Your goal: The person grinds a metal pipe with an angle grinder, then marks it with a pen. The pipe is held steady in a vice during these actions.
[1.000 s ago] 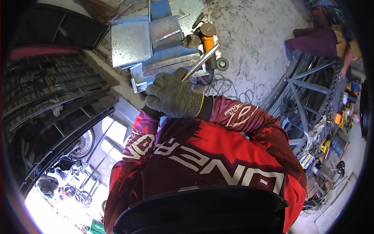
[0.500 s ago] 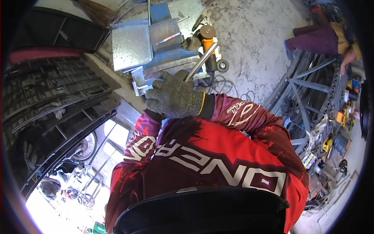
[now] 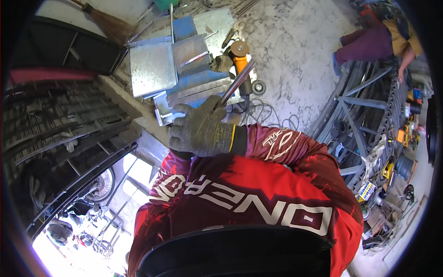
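My right hand (image 3: 203,131), in a dark grey knitted glove with a yellow-edged cuff, is in front of my chest. It is closed around a metal tube (image 3: 237,83) that slants up to the right from beside the thumb. My left forearm (image 3: 168,177) comes up from the lower left, and its dark cuff disappears under my right glove. The fingers of my left hand are hidden. Just beyond the hands is a blue bench vise (image 3: 198,81) with metal plates, and a marker pen (image 3: 194,59) lies on it.
An orange angle grinder (image 3: 241,63) lies right of the vise, near a loose disc (image 3: 259,87) and a coiled cable (image 3: 265,111). Steel bars (image 3: 357,106) stretch along the right, where another person (image 3: 369,46) sits. Dark metal racks (image 3: 69,120) fill the left.
My right hand and the tube have moved slightly down and left in view. The vise and floor have also shifted down and left a little as the camera tilts.
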